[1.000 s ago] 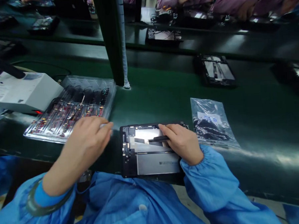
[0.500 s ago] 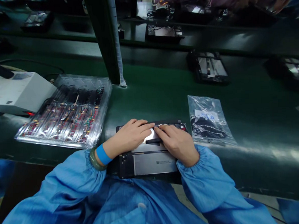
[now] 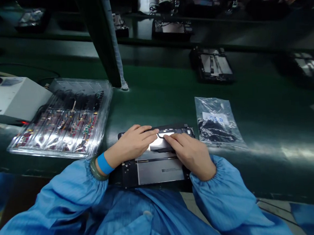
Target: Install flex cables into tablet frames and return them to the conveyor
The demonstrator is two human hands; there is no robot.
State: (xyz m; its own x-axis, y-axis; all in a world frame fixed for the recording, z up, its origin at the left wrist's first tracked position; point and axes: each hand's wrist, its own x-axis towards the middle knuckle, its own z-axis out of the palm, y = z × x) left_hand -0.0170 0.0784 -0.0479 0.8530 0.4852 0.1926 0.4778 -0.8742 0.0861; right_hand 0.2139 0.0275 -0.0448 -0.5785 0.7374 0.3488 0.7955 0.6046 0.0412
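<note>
An opened tablet point(image 3: 159, 170) lies at the near edge of the green belt, its back off, showing a silver battery plate and dark frame. My left hand point(image 3: 132, 145) rests on its upper part, fingertips pinched together on a thin black wire point(image 3: 161, 134) near the top edge. My right hand point(image 3: 192, 154) meets it from the right, fingers closed round a slim dark tool point(image 3: 165, 149) pressed onto the shiny plate. Both wrists come out of blue sleeves.
A clear plastic tray point(image 3: 59, 119) of small wired parts sits to the left, beside a white box point(image 3: 11, 100). A plastic bag point(image 3: 215, 123) of dark pieces lies to the right. A dark post point(image 3: 100, 39) stands behind. Other opened tablets point(image 3: 212, 65) lie farther along the belt.
My left hand came from the parts tray across to the tablet's top edge and joined my right hand there. My right hand stayed on the tablet with its tool.
</note>
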